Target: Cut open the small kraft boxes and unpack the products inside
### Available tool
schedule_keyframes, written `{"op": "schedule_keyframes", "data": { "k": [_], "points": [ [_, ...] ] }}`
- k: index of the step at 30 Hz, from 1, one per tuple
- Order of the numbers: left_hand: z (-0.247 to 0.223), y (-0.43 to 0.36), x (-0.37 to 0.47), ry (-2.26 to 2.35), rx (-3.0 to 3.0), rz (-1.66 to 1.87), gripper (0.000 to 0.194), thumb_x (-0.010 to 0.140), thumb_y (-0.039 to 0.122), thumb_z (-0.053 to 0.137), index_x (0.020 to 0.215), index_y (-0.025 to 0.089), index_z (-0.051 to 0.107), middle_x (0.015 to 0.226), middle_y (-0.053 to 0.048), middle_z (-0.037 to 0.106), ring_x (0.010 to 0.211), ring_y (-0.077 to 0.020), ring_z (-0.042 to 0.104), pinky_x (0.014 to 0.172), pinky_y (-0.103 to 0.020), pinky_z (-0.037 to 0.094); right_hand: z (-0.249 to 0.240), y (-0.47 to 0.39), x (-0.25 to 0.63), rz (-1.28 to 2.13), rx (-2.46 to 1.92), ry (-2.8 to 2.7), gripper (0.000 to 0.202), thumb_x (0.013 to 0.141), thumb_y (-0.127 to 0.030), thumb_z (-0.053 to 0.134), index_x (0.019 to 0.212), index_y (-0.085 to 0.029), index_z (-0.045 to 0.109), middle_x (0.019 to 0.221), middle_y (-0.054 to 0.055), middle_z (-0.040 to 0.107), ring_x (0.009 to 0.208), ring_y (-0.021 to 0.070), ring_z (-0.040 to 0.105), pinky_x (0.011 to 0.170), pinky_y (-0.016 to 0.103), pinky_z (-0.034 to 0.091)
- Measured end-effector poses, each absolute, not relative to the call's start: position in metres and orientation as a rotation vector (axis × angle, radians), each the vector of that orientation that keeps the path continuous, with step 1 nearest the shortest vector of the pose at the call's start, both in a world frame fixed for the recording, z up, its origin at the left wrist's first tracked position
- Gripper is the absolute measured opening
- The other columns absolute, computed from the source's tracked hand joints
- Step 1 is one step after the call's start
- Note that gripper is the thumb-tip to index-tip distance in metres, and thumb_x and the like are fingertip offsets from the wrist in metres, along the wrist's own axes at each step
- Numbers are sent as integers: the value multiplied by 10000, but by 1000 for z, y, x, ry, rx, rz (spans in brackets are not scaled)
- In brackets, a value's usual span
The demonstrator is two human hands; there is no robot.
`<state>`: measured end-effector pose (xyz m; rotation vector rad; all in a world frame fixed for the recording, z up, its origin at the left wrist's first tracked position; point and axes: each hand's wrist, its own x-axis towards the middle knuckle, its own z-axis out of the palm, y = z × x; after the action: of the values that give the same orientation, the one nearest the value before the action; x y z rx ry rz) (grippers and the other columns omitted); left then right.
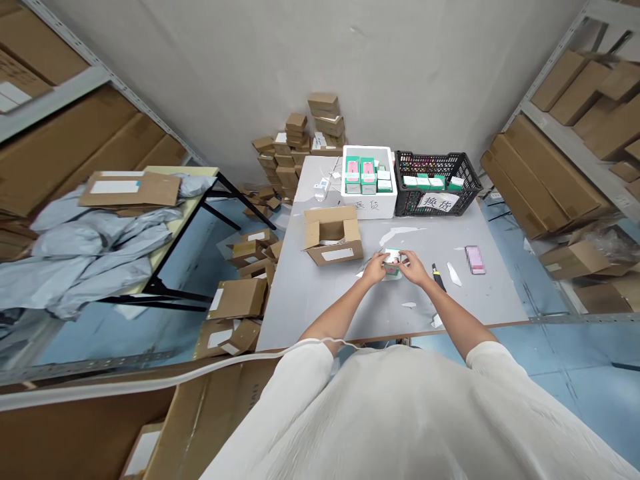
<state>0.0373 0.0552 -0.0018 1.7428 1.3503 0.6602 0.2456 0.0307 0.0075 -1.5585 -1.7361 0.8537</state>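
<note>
As the head view is looking forward and down over a grey table (310,307), both of the person's hands are meeting around a small green-and-white box (393,257) close to the table's near edge. The left hand (375,268) is holding the box's left side, its fingers curling partly in, while the right hand (414,268) is gripping the right side in much the same way, thumb and fingers closing only to the box's width (some fingertips are hiding behind it).

Just right of the right hand, a black-and-yellow cutter (438,276) is lying near a torn white scrap (454,274), and farther right a pink phone (475,260) is resting flat. To the far left of the hands, a cardboard box (320,257) is standing with its flaps open, showing something pale inside.

Along the table's far side, a white bin (369,209) is holding green boxes, two of them showing pink fronts (353,172). Just right of it, a black crate (464,203) is carrying a handwritten label (439,201) and containing more green-and-white boxes (423,181). Small cartons (287,176) are piling up beyond the far left corner, and grey bags (95,267) are covering much of another table (200,171) at left.
</note>
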Motion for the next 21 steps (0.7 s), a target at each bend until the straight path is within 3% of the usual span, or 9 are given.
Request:
{"op": "schedule_keyframes", "data": {
  "k": [6,11,15,21],
  "points": [
    [-3,53,39,1353,1740,632,557,924,186,703,1481,200,684,1394,-122,659,1154,-238,713,1156,-407,544,4,27,245,730,-1598,-1875,394,948,-412,661,1289,-239,754,1472,129,580,1039,233,716,985,417,594],
    [-1,53,47,1407,1685,664,394,1052,306,604,1415,207,723,1367,-120,677,1179,-241,715,1153,-400,538,2,33,242,711,-1661,-1806,305,994,-455,602,1153,-247,759,1365,102,617,896,200,705,952,410,594],
    [1,54,50,1429,1714,670,358,1048,261,572,1362,212,737,1319,-119,692,1182,-249,709,1142,-395,535,2,39,237,712,-1711,-1701,239,978,-425,591,1080,-243,708,1243,82,643,862,200,685,932,401,586],
    [1,51,51,1479,1736,619,449,958,130,600,1380,250,697,1361,-102,653,1055,-233,721,1119,-401,539,-2,39,229,697,-1725,-1690,313,964,-351,563,1224,-242,698,1291,100,619,863,211,664,904,399,587]
  ]
}}
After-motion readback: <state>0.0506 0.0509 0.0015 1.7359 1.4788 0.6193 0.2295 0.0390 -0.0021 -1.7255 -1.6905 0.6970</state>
